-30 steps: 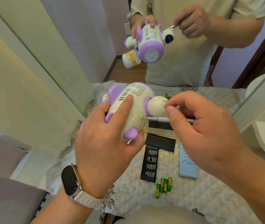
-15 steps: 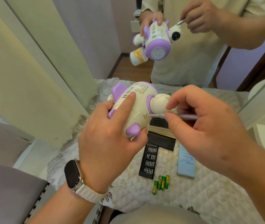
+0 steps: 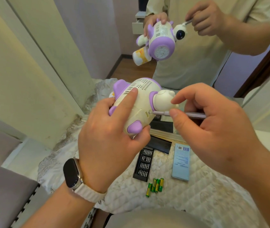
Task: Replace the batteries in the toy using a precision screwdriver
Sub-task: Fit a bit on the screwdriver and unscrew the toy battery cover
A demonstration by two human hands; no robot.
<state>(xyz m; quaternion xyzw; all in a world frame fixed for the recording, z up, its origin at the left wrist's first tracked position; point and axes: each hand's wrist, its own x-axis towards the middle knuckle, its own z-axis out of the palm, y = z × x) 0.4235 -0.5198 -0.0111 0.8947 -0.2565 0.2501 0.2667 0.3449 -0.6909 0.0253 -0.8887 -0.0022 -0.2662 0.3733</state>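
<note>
A cream and purple toy (image 3: pixel 141 102) is held in the air above the table. My left hand (image 3: pixel 111 142) grips its body from below, with the forefinger laid along the vented side. My right hand (image 3: pixel 213 127) pinches a slim purple screwdriver (image 3: pixel 162 113) between thumb and fingers. The screwdriver lies level, and its tip sits in a screw on the toy's side. Several green batteries (image 3: pixel 155 185) lie loose on the quilted white cloth (image 3: pixel 205 199) below.
A black tray of screwdriver bits (image 3: pixel 143 163) lies on the cloth with its black lid (image 3: pixel 161 144) behind it. A pale blue box (image 3: pixel 181 162) lies to the right. A mirror (image 3: pixel 188 60) stands close behind and reflects the toy and hands.
The toy and both hands keep their hold. My right thumb and fingers have shifted along the screwdriver's shaft, as in turning it. The view has tilted a little.
</note>
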